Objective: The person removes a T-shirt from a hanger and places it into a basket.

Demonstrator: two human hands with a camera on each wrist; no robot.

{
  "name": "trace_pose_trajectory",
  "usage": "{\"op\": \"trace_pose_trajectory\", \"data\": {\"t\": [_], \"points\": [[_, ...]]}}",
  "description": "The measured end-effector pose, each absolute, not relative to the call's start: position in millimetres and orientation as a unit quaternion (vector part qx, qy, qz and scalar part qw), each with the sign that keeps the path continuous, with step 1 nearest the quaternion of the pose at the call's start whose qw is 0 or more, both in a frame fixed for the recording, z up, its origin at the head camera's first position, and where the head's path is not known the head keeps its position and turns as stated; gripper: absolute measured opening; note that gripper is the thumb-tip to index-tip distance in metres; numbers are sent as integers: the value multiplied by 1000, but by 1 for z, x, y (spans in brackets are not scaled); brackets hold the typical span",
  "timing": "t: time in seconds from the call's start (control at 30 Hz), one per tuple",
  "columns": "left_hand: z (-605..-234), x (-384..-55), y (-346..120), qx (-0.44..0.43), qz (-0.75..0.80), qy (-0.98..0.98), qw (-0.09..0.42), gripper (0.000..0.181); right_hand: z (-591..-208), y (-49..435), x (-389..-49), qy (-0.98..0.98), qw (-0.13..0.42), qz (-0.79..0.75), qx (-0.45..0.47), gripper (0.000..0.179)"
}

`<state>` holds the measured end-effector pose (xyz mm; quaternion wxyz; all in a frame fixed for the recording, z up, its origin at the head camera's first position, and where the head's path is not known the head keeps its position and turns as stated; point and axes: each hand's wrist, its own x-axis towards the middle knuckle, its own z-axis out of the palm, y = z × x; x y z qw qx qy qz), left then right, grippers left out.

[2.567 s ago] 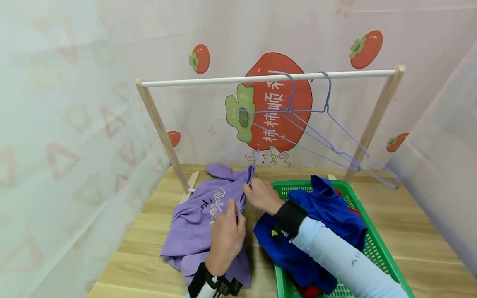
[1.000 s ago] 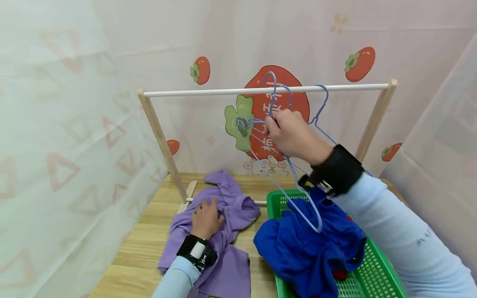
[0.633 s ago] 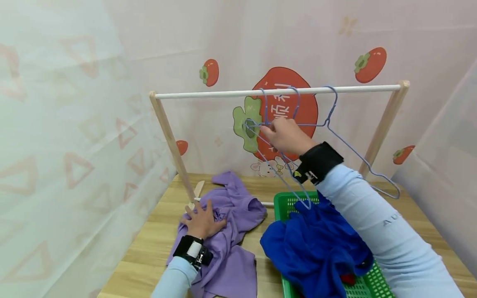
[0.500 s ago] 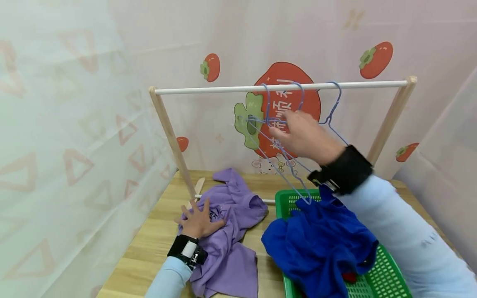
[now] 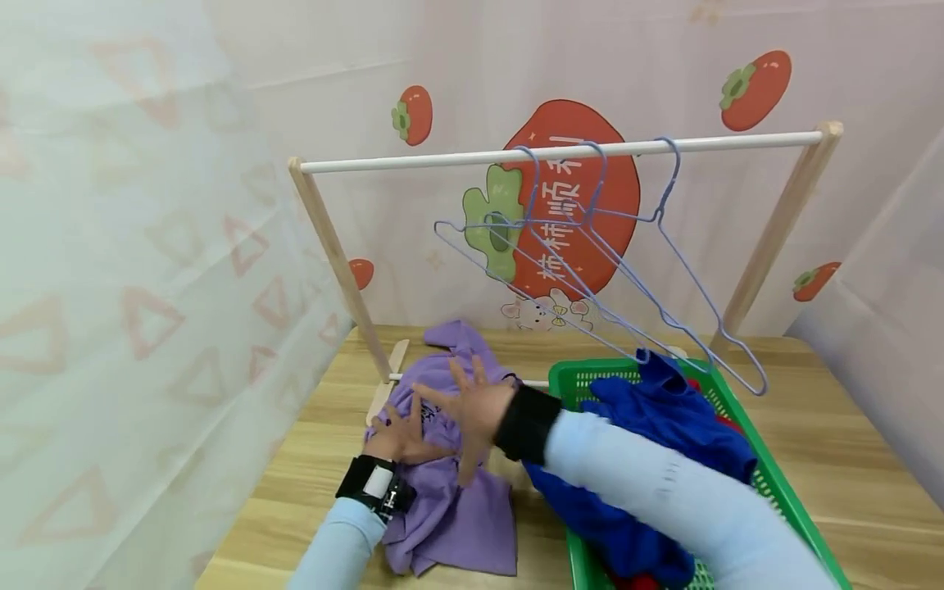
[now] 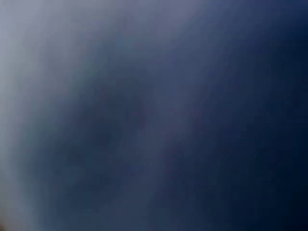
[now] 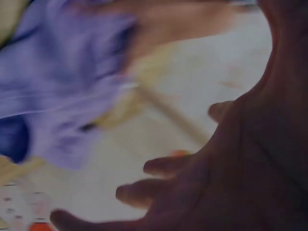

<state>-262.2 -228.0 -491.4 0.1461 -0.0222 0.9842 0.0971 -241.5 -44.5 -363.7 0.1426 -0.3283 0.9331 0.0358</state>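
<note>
A crumpled purple garment (image 5: 479, 524) with printed lettering lies on the wooden table. My left hand (image 5: 398, 434) rests on its left part with the fingers spread. Over the garment's middle is my right hand (image 5: 472, 410), blurred, its fingers spread wide and nothing in them. In the right wrist view the right hand (image 7: 192, 187) stretches its fingers out, with the purple garment (image 7: 72, 82) beyond. Three blue wire hangers hang from the white bar; the leftmost hanger (image 5: 531, 192) is nearest the garment. The left wrist view is dark and blurred.
The rack's white bar (image 5: 442, 161) spans two wooden posts, the left post (image 5: 335, 254) rising behind the garment. A green basket (image 5: 800, 520) stands to the right, holding blue cloth (image 5: 664, 410) and some red cloth. The hangers' lower ends hang over the basket.
My right hand has put a hanger back on the bar, let go, and come down left over the purple garment. My left hand has moved from gripping the garment to lying spread on it.
</note>
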Motion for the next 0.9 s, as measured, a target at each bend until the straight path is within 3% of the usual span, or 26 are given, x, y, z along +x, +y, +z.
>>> {"op": "trace_pose_trajectory", "data": {"t": [0.1,0.23,0.33,0.4,0.47,0.57,0.7,0.9], "points": [[-501,-261,-222,-29,86,987,135,125,-409,-63,-273,951,160,30,-263,139],[-511,-259,-213,-20,101,988,118,122,-456,-78,-299,956,149,46,-250,137],[-511,-259,-211,3,129,986,105,111,-474,-88,-306,956,129,63,-255,123],[-512,-259,-214,32,151,984,86,97,-479,-95,-309,955,119,63,-263,100],[-513,-260,-212,71,175,980,63,81,-476,-94,-311,949,123,64,-283,71],[-509,-262,-213,134,209,969,13,60,-472,-89,-321,936,137,44,-321,42],[-477,-264,-213,218,246,941,-76,46,-438,-72,-319,928,106,-33,-355,32],[-380,-234,-183,330,220,900,-180,33,-352,-15,-266,912,-27,-159,-377,21]]}}
